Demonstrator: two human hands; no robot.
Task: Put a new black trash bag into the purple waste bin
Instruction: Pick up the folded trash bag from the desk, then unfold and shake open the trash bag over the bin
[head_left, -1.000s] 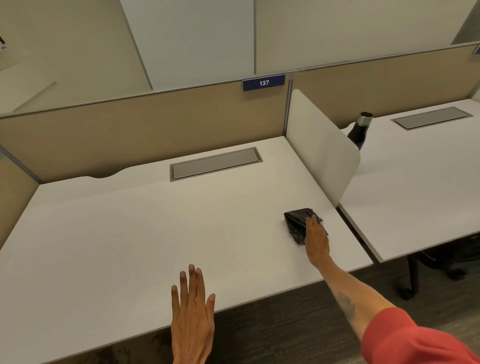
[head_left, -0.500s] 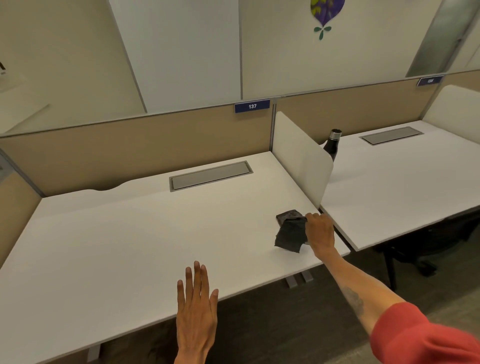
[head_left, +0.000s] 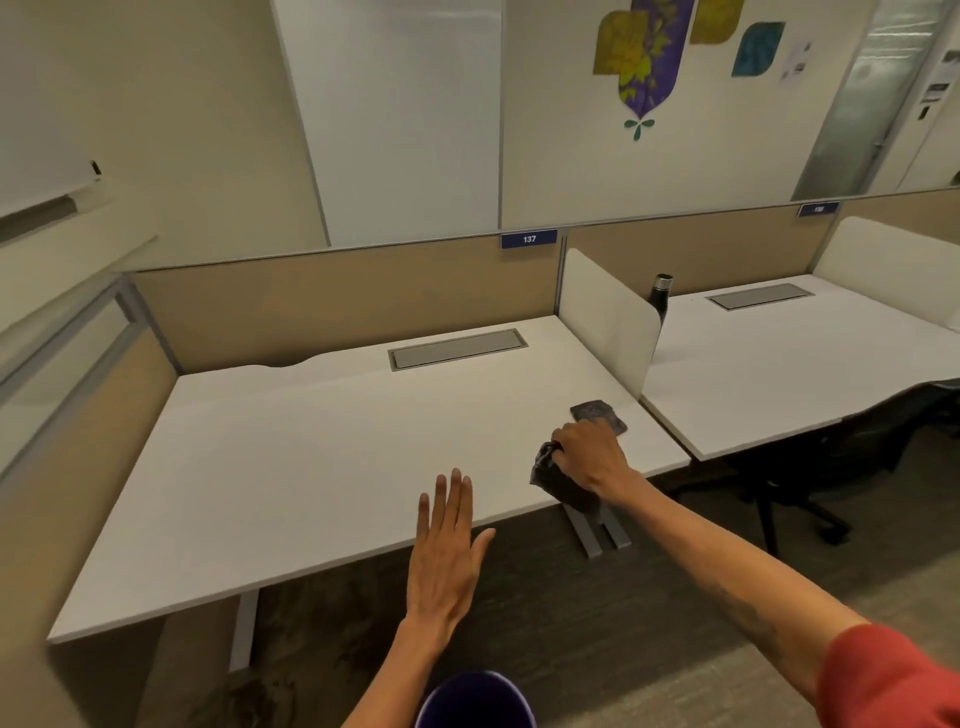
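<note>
My right hand (head_left: 589, 454) grips a folded black trash bag (head_left: 558, 480) just above the front right part of the white desk (head_left: 311, 457). A second folded black bag (head_left: 600, 413) lies flat on the desk just beyond that hand. My left hand (head_left: 447, 551) hovers flat with fingers spread over the desk's front edge and holds nothing. The purple waste bin's rim (head_left: 475, 699) shows at the bottom edge of the view, on the floor below my left forearm.
A white divider panel (head_left: 608, 322) separates this desk from the neighbouring white desk (head_left: 779, 374). A black bottle (head_left: 661, 293) stands behind the divider. Tan partitions (head_left: 337, 301) close the back and left. A black office chair (head_left: 795, 499) sits under the right desk.
My right hand has lifted one black bag off the desk and drawn it toward me; another bag stays on the desk. The view has pulled back and the purple bin's rim has appeared.
</note>
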